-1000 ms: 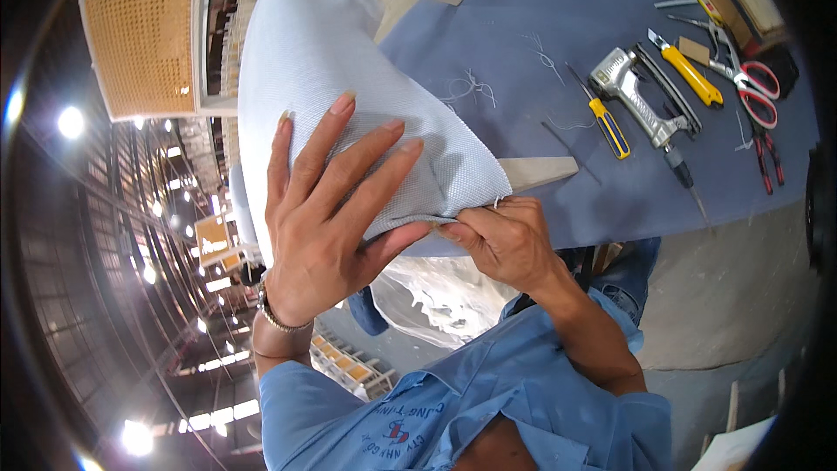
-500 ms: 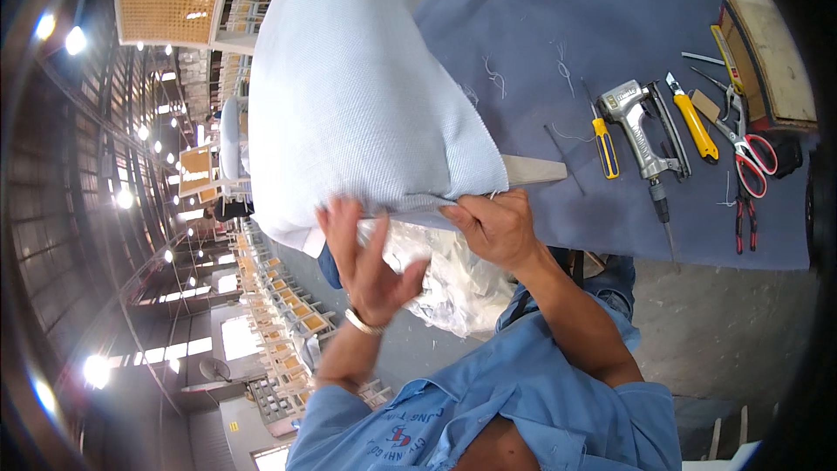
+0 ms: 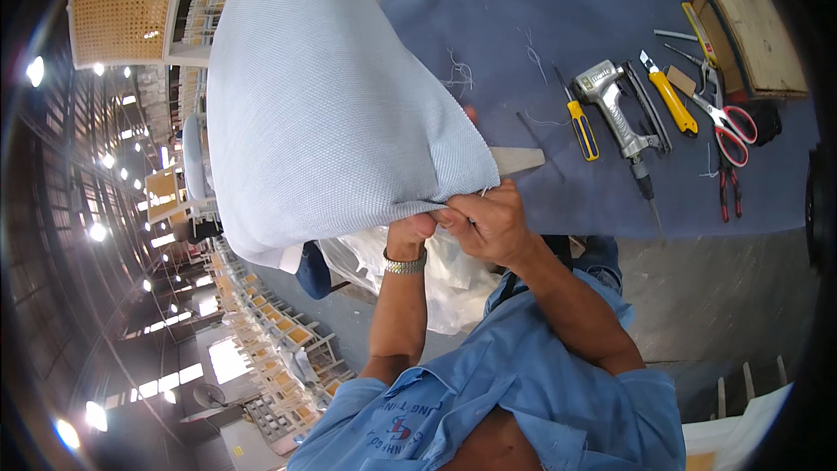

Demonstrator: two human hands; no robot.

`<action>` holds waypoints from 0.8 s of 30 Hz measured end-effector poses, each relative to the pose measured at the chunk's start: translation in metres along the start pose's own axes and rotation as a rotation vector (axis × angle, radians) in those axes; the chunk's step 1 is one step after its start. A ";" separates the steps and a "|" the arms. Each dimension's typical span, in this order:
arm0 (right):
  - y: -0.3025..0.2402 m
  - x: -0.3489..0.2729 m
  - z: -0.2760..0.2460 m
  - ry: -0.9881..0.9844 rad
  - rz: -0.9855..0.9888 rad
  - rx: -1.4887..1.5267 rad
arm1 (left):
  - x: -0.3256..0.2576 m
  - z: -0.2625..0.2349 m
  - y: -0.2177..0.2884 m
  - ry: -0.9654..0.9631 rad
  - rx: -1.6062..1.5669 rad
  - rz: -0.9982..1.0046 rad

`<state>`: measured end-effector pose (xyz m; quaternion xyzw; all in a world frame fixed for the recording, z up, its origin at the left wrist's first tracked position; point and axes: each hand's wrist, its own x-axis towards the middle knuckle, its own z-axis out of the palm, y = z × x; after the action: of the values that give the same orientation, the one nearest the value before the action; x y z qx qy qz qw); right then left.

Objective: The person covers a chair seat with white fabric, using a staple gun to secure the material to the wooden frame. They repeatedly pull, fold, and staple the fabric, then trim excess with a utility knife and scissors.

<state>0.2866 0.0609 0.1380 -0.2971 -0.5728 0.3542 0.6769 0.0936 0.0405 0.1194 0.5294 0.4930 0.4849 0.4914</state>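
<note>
A: Where are the hands?

B: Both are at the near edge of the cushion [image 3: 331, 113], a big pale grey fabric-covered piece that fills the middle and left of the view. It lies partly on the blue table [image 3: 593, 0] and hangs over the table's near edge.

A: What is the right hand doing?

B: The right hand [image 3: 488, 222] is curled tight, its fingers pressed together and pinching the fabric at the cushion's near right corner.

A: And the left?

B: The left hand [image 3: 411, 231] comes up from below, just beside the right and touching it. Its fingers go under the fabric edge, so whether they are spread or closed I cannot tell. A metal watch [image 3: 404, 265] sits on that wrist.

A: Anything under the cushion?

B: A clear plastic sheet [image 3: 453, 283] hangs below it, near the hands. A pale wooden bar [image 3: 519, 160] sticks out to the right from behind the corner.

A: What's on the table?

B: To the right, well apart from the hands: a yellow screwdriver [image 3: 581, 126], a staple gun [image 3: 621, 118], a yellow knife [image 3: 670, 96], red scissors [image 3: 728, 126], and a wooden board [image 3: 750, 30] at the far right. Loose threads [image 3: 458, 74] lie just beside the cushion.

A: Far left?

B: A chair with a cane back [image 3: 122, 4].
</note>
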 end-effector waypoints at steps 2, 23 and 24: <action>0.000 -0.001 -0.001 -0.015 0.015 -0.002 | -0.001 -0.004 0.001 -0.029 -0.010 -0.051; 0.001 -0.014 -0.035 0.100 0.610 0.519 | 0.012 0.022 0.033 0.033 -0.172 -0.146; 0.003 -0.011 -0.038 0.216 0.674 0.548 | 0.015 0.014 0.032 -0.018 -0.129 -0.151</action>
<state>0.3225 0.0534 0.1233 -0.3120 -0.2549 0.6607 0.6334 0.1092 0.0543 0.1513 0.4625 0.4949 0.4724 0.5639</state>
